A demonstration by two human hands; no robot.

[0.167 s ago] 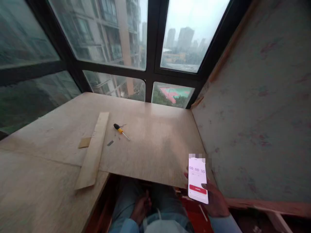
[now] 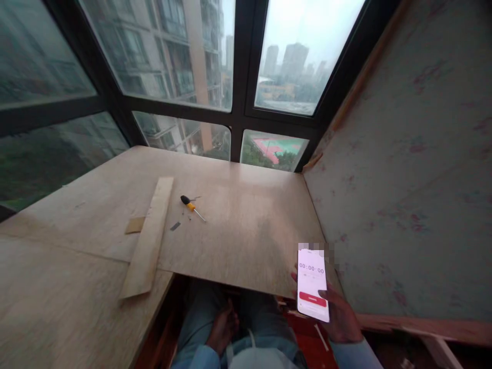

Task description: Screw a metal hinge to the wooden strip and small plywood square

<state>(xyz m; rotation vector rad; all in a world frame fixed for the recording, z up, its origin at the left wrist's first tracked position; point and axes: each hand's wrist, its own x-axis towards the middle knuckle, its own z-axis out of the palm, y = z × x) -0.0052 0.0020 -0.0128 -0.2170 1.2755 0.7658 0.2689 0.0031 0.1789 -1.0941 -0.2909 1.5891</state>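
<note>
My right hand (image 2: 341, 319) is closed around a smartphone (image 2: 312, 279). The lit screen reads 00:00:00 above a red button, and my thumb lies at the right end of that button. Down on my lap, my left hand (image 2: 223, 324) rests with its fingers loosely curled together and nothing visible in them. On the wooden board surface (image 2: 238, 241) ahead lies a screwdriver (image 2: 192, 207) with a black and yellow handle. Near it are a small dark flat strip (image 2: 175, 226) and a few tiny bits, too small to name.
A long wooden plank (image 2: 149, 241) lies left of the screwdriver, beside a small brown piece (image 2: 135, 225). Dark-framed windows (image 2: 238, 123) rise behind the board. A patterned wall (image 2: 403, 195) closes off the right side. The board's front edge runs just above my lap.
</note>
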